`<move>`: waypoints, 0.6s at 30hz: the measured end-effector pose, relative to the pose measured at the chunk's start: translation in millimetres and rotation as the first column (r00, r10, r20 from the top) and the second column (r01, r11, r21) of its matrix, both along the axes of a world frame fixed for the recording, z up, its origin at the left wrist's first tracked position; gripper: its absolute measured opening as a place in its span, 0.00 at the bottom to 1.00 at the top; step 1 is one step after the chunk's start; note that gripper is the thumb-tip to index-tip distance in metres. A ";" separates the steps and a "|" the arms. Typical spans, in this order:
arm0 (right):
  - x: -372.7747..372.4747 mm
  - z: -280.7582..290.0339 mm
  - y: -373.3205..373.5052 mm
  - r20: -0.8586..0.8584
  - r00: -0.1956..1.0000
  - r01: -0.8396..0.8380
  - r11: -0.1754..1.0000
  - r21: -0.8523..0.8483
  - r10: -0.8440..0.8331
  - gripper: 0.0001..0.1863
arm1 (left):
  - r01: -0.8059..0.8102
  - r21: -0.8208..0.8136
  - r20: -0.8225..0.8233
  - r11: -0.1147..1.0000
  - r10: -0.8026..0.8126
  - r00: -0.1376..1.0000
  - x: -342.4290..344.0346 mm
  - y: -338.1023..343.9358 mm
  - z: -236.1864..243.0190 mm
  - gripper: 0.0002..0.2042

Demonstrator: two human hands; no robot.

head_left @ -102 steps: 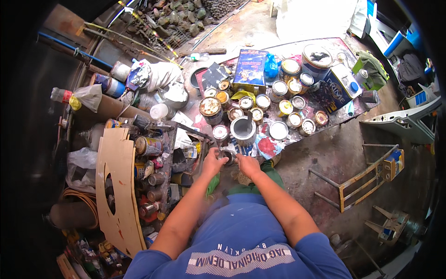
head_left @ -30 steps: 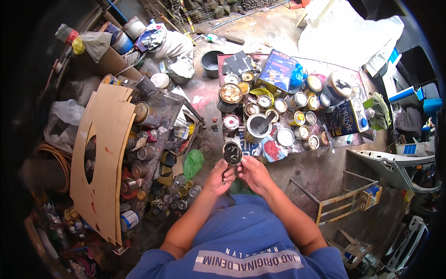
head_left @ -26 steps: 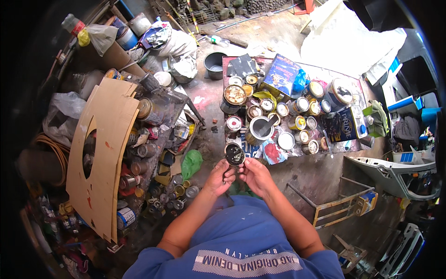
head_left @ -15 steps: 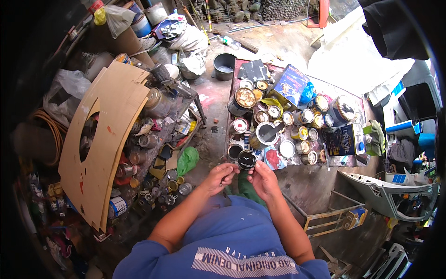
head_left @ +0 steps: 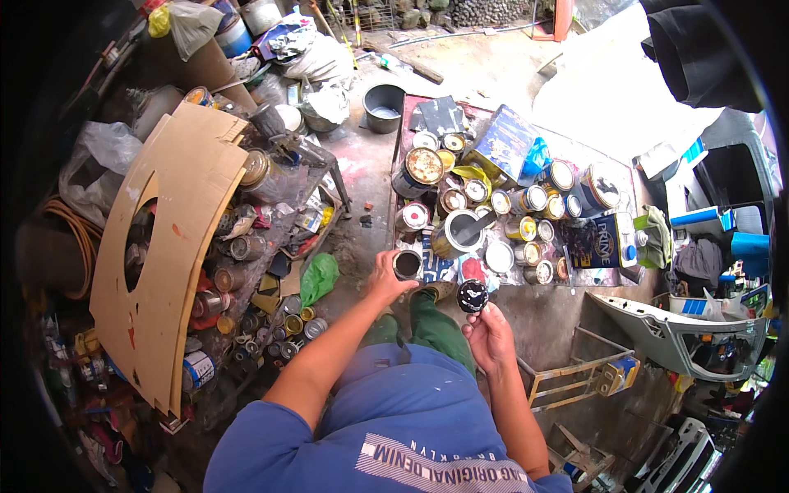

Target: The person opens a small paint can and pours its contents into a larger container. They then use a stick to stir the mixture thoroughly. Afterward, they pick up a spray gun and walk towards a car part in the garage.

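Observation:
My left hand point(head_left: 386, 279) is closed around a small open can point(head_left: 408, 264) with dark contents, at the near left corner of the low table. Between the fingertips of my right hand point(head_left: 491, 335) is a round lid point(head_left: 472, 296), its face glossy black with light specks. The lid is held just off the table's near edge, to the right of the small can. A larger open can point(head_left: 462, 232) of grey paint stands beyond, with a flat dark stick point(head_left: 482, 223) lying across its rim. A white-topped can point(head_left: 499, 256) sits to its right.
The red-edged table point(head_left: 398, 148) bears several paint cans, a blue rectangular tin point(head_left: 503, 141) and a dark jug point(head_left: 598, 240). On the left lean brown cut boards point(head_left: 177, 197) beside a cluttered rack. A black bucket point(head_left: 384, 108) stands behind; a metal frame point(head_left: 567, 380) is at right.
My left hand has moved forward from near the lid and taken hold of the small open can. My right hand has drawn the lid to the right and slightly nearer me.

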State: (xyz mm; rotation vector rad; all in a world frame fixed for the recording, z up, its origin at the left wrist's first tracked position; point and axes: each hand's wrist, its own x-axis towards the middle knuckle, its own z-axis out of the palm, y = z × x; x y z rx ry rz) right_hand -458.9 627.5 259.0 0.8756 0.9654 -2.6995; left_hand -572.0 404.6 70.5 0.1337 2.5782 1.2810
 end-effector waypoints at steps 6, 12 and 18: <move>7.2 -0.8 4.2 0.035 0.999 0.024 1.000 0.015 -0.024 0.04 | 0.021 0.045 -0.152 0.999 -0.014 0.988 -0.5 2.1 -21.0 0.45; 5.7 -7.9 11.6 0.003 1.000 0.022 1.000 -0.006 -0.022 0.06 | -0.147 0.008 -0.105 0.989 0.147 0.984 15.9 7.9 -14.8 0.48; -1.9 -5.3 20.8 0.023 0.999 -0.024 1.000 0.009 0.023 0.07 | -0.167 0.004 -0.237 0.986 0.163 0.958 10.8 29.1 -14.6 0.46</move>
